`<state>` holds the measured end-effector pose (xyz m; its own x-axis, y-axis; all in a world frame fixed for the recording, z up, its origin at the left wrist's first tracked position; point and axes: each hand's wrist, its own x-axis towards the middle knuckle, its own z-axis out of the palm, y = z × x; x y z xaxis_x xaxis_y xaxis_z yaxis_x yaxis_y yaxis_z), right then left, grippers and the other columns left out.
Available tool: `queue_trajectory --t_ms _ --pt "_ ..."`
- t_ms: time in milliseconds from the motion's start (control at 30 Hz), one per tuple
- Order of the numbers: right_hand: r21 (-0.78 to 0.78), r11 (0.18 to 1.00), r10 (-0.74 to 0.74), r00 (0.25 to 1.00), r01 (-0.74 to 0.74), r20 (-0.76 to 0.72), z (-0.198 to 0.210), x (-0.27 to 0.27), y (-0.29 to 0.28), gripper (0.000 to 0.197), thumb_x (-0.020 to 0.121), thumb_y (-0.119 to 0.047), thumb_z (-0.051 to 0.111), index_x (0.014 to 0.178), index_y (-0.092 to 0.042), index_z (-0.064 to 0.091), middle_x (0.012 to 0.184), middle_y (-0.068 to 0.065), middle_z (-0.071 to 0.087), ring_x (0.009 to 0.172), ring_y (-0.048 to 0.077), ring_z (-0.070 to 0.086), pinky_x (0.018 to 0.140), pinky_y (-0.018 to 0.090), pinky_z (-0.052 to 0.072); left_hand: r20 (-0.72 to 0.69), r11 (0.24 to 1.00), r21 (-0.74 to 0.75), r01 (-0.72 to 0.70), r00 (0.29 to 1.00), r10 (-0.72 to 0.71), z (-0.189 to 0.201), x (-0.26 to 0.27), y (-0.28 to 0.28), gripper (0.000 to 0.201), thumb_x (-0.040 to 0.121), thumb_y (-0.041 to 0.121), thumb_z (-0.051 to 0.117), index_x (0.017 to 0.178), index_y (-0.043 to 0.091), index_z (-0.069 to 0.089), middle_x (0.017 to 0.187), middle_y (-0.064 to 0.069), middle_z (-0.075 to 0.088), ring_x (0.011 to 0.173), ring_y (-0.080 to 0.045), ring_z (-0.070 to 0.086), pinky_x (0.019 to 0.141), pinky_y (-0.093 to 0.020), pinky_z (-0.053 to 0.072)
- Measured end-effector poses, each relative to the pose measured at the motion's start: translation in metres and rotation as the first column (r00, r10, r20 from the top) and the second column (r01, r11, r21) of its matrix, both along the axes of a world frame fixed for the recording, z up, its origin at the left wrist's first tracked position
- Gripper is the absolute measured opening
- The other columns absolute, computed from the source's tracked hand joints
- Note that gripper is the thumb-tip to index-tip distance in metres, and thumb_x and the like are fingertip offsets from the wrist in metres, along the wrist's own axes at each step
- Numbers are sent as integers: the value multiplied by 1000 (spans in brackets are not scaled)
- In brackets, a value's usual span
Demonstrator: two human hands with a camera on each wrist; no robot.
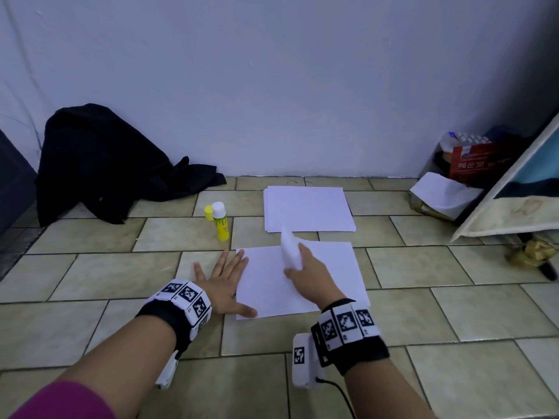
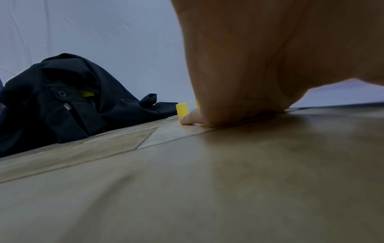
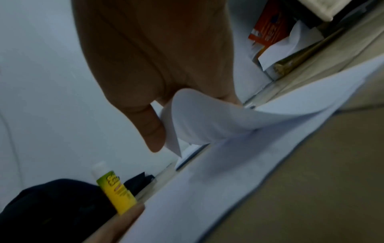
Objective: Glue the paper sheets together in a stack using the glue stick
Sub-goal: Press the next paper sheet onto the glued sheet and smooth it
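A white sheet (image 1: 266, 282) lies on the tiled floor in front of me. My left hand (image 1: 222, 282) rests flat with spread fingers on its left edge. My right hand (image 1: 305, 267) pinches the curled-up far corner of a top sheet (image 1: 290, 249), lifting it; in the right wrist view the thumb (image 3: 153, 131) presses the curled paper (image 3: 207, 118). A stack of white sheets (image 1: 308, 210) lies farther back. The yellow glue stick (image 1: 220, 220) stands upright, uncapped, left of the stack, with its yellow cap (image 1: 208, 212) beside it.
A black garment (image 1: 106, 164) is heaped against the wall at the left. At the right, a box of packets (image 1: 472, 158), loose paper (image 1: 444, 195) and a leaning board (image 1: 514, 201) crowd the corner. Tiled floor (image 1: 453, 313) surrounds the sheets.
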<state>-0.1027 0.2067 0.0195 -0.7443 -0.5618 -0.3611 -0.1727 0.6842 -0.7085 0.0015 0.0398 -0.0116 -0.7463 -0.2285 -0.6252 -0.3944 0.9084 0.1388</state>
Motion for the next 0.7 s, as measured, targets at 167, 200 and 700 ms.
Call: queue_trajectory --t_ms 167,200,700 --pt "86 995 57 998 -54 -32 -2 11 -10 63 99 -26 42 153 -18 9 157 0 21 146 26 13 116 55 9 8 1000 2 -2 1000 2 0 1 -1 121 77 72 56 148 20 -27 149 9 -41 137 -19 -40 105 -71 -13" --pt "86 995 60 998 -57 -34 0 13 -12 62 99 -26 42 152 -19 10 157 1 21 146 25 13 116 55 9 8 1000 5 -1 1000 1 0 1 -1 121 77 72 56 147 20 -27 149 9 -41 136 -19 -40 105 -71 -13" --pt "111 988 114 993 -109 -36 3 31 -25 60 99 -24 41 151 -19 12 154 -1 25 145 23 13 112 57 11 9 1000 11 3 1000 -3 4 2 1 119 79 72 54 147 18 -28 149 8 -40 137 -20 -38 104 -70 -14"
